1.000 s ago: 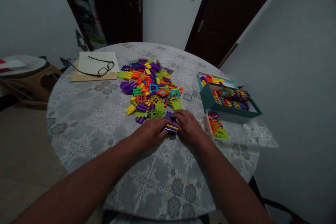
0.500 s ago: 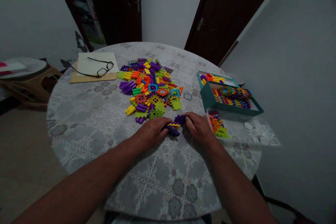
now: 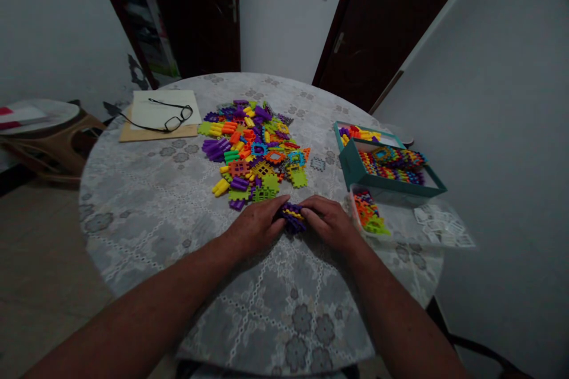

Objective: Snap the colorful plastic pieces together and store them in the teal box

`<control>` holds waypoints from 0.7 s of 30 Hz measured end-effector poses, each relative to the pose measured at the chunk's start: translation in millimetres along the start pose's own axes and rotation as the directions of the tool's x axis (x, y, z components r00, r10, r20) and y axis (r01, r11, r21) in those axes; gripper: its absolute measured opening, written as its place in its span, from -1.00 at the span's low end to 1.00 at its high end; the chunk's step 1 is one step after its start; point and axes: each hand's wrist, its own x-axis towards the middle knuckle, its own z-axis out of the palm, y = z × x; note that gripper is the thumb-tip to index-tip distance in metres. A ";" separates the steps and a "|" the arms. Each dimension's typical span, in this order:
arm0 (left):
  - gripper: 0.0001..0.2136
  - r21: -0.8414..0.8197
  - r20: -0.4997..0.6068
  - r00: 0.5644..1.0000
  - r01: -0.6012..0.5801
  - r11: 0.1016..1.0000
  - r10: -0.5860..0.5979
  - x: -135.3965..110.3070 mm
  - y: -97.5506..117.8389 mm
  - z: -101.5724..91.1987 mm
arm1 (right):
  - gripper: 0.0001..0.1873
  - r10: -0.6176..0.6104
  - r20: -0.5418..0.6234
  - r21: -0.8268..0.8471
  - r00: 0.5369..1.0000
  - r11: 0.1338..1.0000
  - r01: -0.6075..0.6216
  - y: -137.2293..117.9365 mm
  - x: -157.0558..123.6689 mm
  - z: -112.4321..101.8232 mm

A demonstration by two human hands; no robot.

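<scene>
Between my hands is a small stack of purple and yellow interlocking plastic building blocks [image 3: 294, 219], held just above or on the tablecloth. My left hand [image 3: 258, 222] is closed on its left side, thumb and fingers pinching it. From the right, my right hand [image 3: 329, 219] grips the same stack with thumb and fingertips. Fingers hide part of the blocks, so how the pieces join cannot be made out. Just beyond my hands lies a heap of loose colourful blocks [image 3: 249, 151], with green, orange, yellow, blue and purple pieces.
A teal box [image 3: 391, 177] of blocks stands at the right, beside a clear plastic tub [image 3: 371, 219] of more pieces. Near it lies a bag of white pieces [image 3: 444, 225]. Eyeglasses [image 3: 173, 122] rest on papers [image 3: 146, 106] at the far left of the round table [image 3: 146, 207].
My right hand has moved slightly left, bringing its separate purple block against the purple and yellow blocks in my left hand. The heap and boxes look the same.
</scene>
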 end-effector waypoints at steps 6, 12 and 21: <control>-0.46 0.019 -0.028 1.000 0.012 1.000 -0.011 -0.4 1.5 2.5 | -0.80 0.020 0.024 0.098 1.000 0.995 -0.023 -6.1 -1.3 -0.2; -0.44 0.007 -0.030 1.000 0.007 1.000 -0.007 -0.2 1.8 4.3 | -0.60 0.075 0.144 0.034 0.987 0.996 -0.080 -3.8 -4.6 -5.7; -0.35 0.011 -0.031 0.999 0.041 0.999 -0.041 -1.2 3.6 4.7 | -0.43 0.092 0.116 0.144 0.989 0.984 -0.109 -5.5 -3.7 15.4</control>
